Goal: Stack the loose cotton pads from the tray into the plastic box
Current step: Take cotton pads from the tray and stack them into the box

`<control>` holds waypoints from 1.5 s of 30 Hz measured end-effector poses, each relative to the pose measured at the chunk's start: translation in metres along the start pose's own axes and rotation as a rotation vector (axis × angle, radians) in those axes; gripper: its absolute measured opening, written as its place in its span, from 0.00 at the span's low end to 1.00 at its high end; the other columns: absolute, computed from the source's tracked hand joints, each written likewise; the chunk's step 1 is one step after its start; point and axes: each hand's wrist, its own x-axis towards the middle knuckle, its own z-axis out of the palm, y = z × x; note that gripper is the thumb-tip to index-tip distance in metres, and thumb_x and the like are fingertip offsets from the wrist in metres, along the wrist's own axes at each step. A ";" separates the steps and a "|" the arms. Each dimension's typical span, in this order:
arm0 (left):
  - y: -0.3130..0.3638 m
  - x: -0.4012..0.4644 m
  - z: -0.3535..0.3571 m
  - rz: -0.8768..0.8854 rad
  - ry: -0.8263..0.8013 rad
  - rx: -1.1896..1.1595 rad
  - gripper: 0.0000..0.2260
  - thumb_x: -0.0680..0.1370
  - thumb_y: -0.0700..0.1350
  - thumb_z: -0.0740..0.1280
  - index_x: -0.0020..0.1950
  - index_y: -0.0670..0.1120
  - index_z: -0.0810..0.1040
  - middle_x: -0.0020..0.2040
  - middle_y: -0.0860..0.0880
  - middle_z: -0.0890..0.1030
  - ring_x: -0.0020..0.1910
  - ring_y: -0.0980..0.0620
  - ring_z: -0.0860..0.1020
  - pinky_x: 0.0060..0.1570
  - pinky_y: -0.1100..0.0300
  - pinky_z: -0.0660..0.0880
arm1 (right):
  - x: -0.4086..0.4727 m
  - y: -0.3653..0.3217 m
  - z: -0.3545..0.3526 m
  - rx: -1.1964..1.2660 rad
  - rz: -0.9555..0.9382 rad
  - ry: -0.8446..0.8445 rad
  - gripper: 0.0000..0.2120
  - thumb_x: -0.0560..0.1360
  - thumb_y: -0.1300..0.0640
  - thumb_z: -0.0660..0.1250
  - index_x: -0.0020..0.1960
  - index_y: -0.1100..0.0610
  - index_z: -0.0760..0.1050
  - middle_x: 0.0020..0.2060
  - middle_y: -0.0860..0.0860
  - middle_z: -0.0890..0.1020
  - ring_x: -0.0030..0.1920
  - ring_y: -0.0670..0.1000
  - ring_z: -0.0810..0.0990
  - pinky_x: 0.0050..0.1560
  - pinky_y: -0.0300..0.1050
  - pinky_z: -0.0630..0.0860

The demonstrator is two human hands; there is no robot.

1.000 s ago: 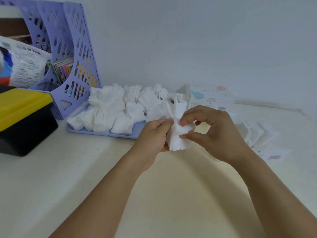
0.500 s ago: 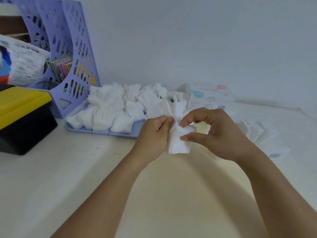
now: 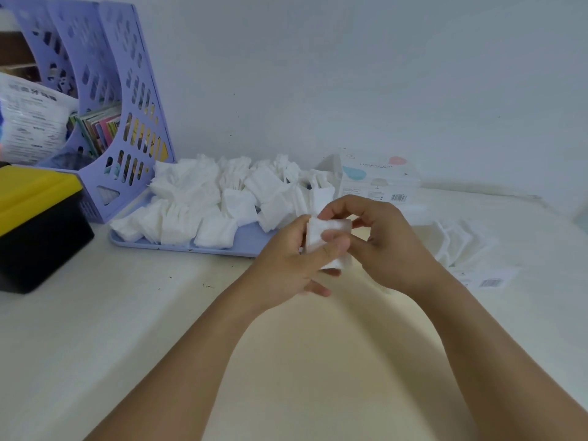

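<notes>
Head view: pad stack (image 3: 329, 238) upright, long axis vertical.

Tray (image 3: 251, 246) mid-table against the wall, loose cotton pads (image 3: 203, 198) heaped on it. File rack (image 3: 127, 122) behind its left end — lidded bin (image 3: 38, 224) further left. Plastic box (image 3: 378, 183) right of the tray; both hands just before the tray — more pads (image 3: 458, 240) to their right.

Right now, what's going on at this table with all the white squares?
A person is sorting cotton pads. Both hands, the left hand and the right hand, hold a small bunch of pads above the table, squaring it up. A big loose pile still lies on the lilac tray. The clear plastic box sits to the right with some pads in it.
</notes>
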 end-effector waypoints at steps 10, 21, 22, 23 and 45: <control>-0.012 0.009 -0.002 0.058 0.012 0.039 0.13 0.76 0.46 0.66 0.60 0.51 0.74 0.46 0.46 0.76 0.41 0.49 0.70 0.36 0.56 0.67 | -0.003 0.001 -0.002 -0.102 0.065 -0.108 0.26 0.77 0.49 0.71 0.72 0.50 0.67 0.65 0.45 0.72 0.64 0.44 0.73 0.63 0.43 0.73; 0.037 0.042 0.028 0.151 0.136 0.226 0.19 0.81 0.46 0.68 0.71 0.49 0.68 0.55 0.48 0.78 0.44 0.52 0.79 0.43 0.59 0.77 | -0.004 -0.019 -0.077 -0.147 0.314 0.232 0.11 0.74 0.53 0.72 0.42 0.61 0.82 0.33 0.54 0.80 0.29 0.45 0.71 0.30 0.38 0.67; 0.033 0.047 0.036 0.213 0.214 0.269 0.21 0.80 0.46 0.70 0.71 0.50 0.68 0.57 0.49 0.77 0.48 0.52 0.79 0.46 0.59 0.76 | -0.005 -0.013 -0.090 -0.189 0.414 0.289 0.13 0.72 0.53 0.74 0.40 0.64 0.82 0.31 0.54 0.80 0.25 0.44 0.69 0.27 0.35 0.65; 0.026 0.051 0.043 0.279 0.289 0.334 0.22 0.79 0.47 0.71 0.71 0.50 0.70 0.59 0.51 0.77 0.52 0.53 0.78 0.50 0.60 0.75 | -0.006 -0.006 -0.099 -0.231 0.521 0.296 0.14 0.70 0.54 0.75 0.39 0.67 0.82 0.30 0.53 0.82 0.22 0.43 0.68 0.24 0.34 0.63; -0.039 0.050 0.073 0.579 0.101 0.780 0.19 0.77 0.62 0.65 0.58 0.51 0.81 0.58 0.56 0.75 0.59 0.56 0.73 0.58 0.59 0.73 | -0.004 0.041 -0.093 -0.899 0.336 -0.071 0.11 0.68 0.52 0.78 0.46 0.52 0.78 0.48 0.46 0.79 0.50 0.51 0.76 0.44 0.46 0.73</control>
